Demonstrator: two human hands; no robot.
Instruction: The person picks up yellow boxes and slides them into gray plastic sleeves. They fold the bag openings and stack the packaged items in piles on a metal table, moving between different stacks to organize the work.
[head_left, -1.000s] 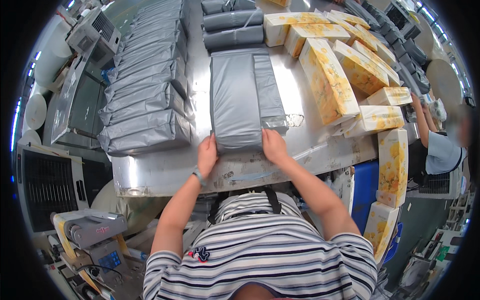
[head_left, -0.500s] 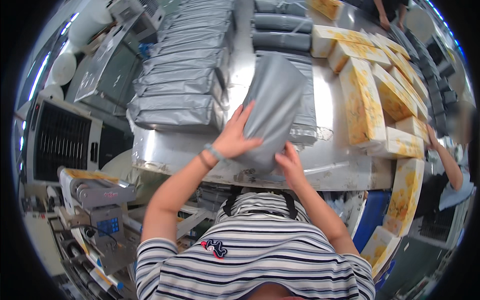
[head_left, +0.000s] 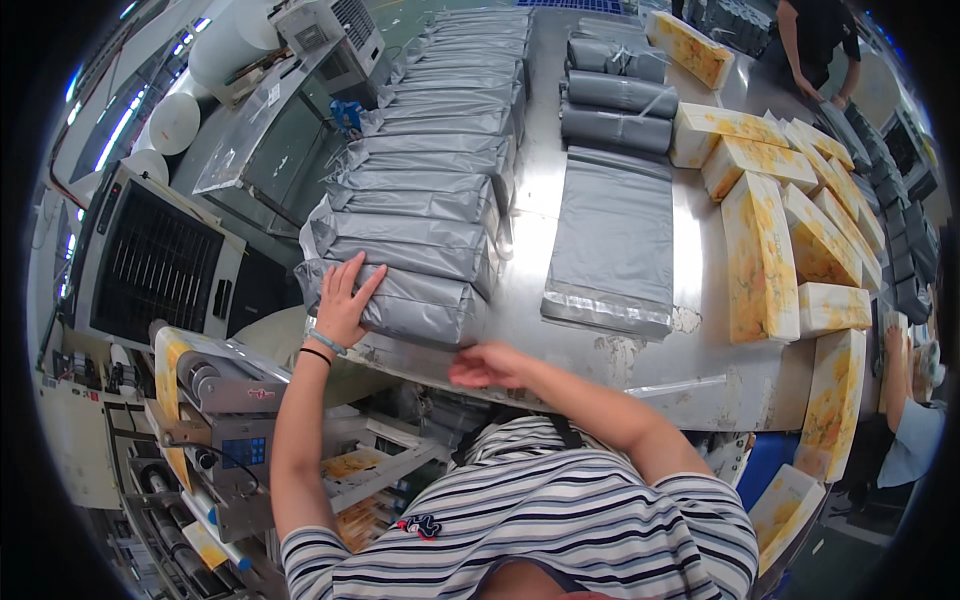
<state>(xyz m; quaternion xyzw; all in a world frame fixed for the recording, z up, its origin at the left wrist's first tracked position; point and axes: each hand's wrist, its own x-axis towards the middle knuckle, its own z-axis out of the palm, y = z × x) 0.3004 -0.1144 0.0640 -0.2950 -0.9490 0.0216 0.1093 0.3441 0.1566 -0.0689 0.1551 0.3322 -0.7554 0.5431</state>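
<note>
A row of filled grey plastic mailing bags [head_left: 420,195] runs away from me along the left of the metal table [head_left: 535,300]. At its near end lies one grey bag [head_left: 425,305]. My left hand [head_left: 343,308] rests on that bag's left part, fingers spread over its top. Just in front of the bag's lower right corner is my right hand [head_left: 490,366], fingers stretched out, slightly blurred and holding nothing. To the right of the row is a flat stack of grey plastic bags [head_left: 615,235].
Rolled bundles of grey bags [head_left: 618,128] sit behind the stack. Yellow-and-white patterned packs [head_left: 762,260] crowd the right side. A machine with a small screen [head_left: 240,430] stands at lower left. Other people's hands [head_left: 808,88] work at the far right.
The grey bag that both hands held over the table's middle now lies at the row's near end. Both hands moved left and came apart, and the view shifted.
</note>
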